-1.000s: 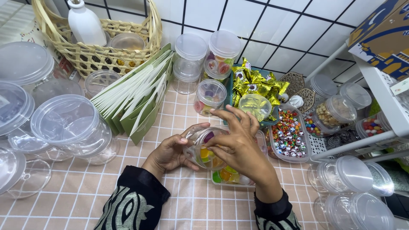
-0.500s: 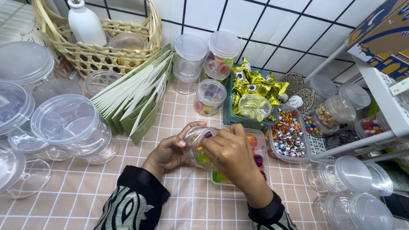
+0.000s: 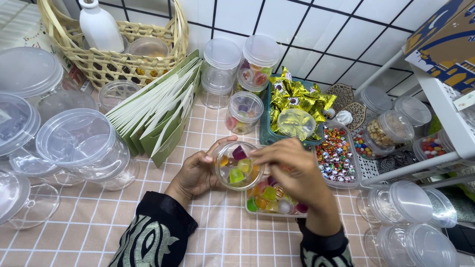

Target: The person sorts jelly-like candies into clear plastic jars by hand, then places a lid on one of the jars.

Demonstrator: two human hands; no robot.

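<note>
Item held: a small clear round jar (image 3: 237, 165), tilted with its open mouth towards the camera, part-filled with coloured jelly cups in purple, green, orange and yellow. It is gripped from the left side by the left hand (image 3: 198, 173), thumb over the upper rim and fingers curled behind the wall. It is raised just above the tabletop (image 3: 89, 222), which is covered in a pink checked cloth.

The right hand (image 3: 292, 170) is bent over the jar's right edge, fingertips bunched together at the rim; whether a sweet is pinched between them cannot be told.

Directly beneath the right hand: a clear rectangular tray (image 3: 272, 202) of assorted jelly cups, partly hidden by the wrist.

Beyond the hands: a green tray (image 3: 269, 136) heaped with gold-wrapped sweets, a clear lid resting on top. To its right, a clear tub (image 3: 336, 155) of small multicoloured wrapped candies.

Behind the held jar: a lidded small jar of sweets (image 3: 243, 112), and two taller stacked lidded jars (image 3: 242, 62) against the tiled wall.

Left side: a fanned stack of green paper bags (image 3: 158, 106); a wicker basket (image 3: 114, 69) holding a white bottle; several large empty clear containers (image 3: 79, 148) with lids.

Right side: a white wire shelf (image 3: 420, 163) carrying further lidded jars.
</note>
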